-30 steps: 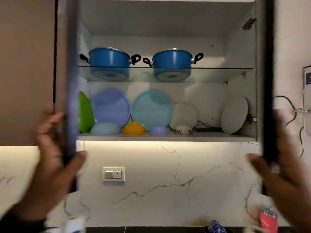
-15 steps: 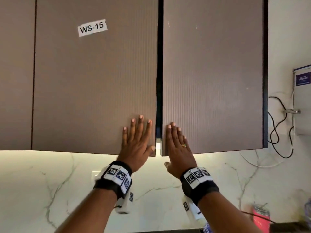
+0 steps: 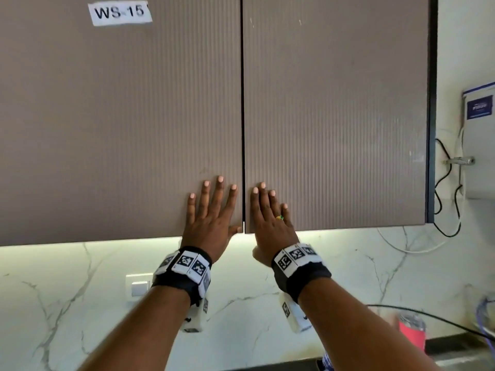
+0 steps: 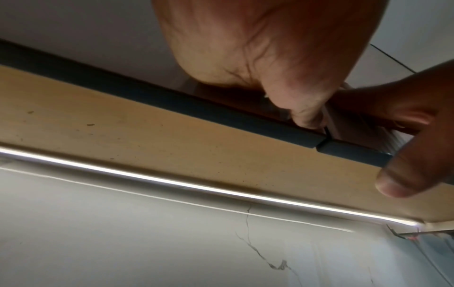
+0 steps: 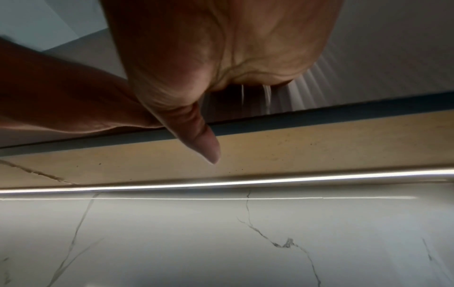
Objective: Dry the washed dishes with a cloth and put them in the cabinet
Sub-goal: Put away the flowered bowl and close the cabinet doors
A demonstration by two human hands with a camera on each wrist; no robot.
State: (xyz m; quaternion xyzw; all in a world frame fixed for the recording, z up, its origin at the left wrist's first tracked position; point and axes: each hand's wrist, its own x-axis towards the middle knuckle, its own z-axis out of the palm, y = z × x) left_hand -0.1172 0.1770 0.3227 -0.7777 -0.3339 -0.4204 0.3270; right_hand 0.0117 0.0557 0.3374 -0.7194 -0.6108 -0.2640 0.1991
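Observation:
The wall cabinet is closed: its left door [image 3: 120, 116] and right door [image 3: 334, 116] meet at a thin dark seam. My left hand [image 3: 211, 210] lies flat on the lower right corner of the left door, fingers straight and spread. My right hand [image 3: 269, 212] lies flat on the lower left corner of the right door, fingers straight, a ring on one finger. Both palms press the ribbed brown fronts just above the bottom edge [image 4: 172, 104]. The dishes inside are hidden behind the doors. No cloth is held.
A white label reading WS-15 [image 3: 120, 12] is stuck on the left door. Below runs a lit marble backsplash [image 3: 67, 290] with a wall socket [image 3: 138, 286]. At right hang black cables [image 3: 444, 183] and a white box [image 3: 479, 143]; a red cup [image 3: 411, 333] stands low right.
One second ago both doors stood open with my hands gripping their edges, dishes and pots showing. Now the doors are swung shut and my hands press flat on them.

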